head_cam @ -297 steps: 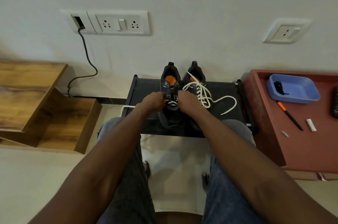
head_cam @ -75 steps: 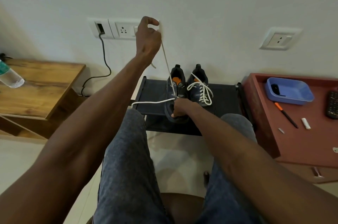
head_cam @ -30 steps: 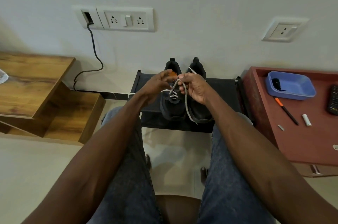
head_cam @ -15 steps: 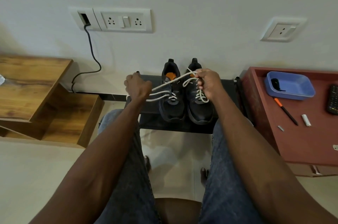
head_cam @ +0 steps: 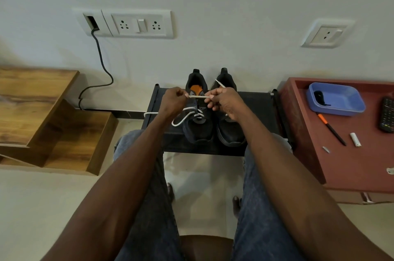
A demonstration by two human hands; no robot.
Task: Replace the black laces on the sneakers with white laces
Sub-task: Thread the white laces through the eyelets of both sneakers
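hands drawn closer together, left hand (head_cam: 173, 102) and right hand (head_cam: 226, 102) pinching white lace (head_cam: 198, 96) level, left-right, sneakers (head_cam: 199, 124) heels toward wall

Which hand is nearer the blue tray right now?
Right. The right hand pinches the white lace over the sneakers, on the side toward the blue tray; the left hand holds the lace's other end, farther away.

Both bare forearms stretch forward, close together. The left hand (head_cam: 173, 100) and the right hand (head_cam: 226, 100) each pinch with curled fingers, knuckles up, the grips facing each other.
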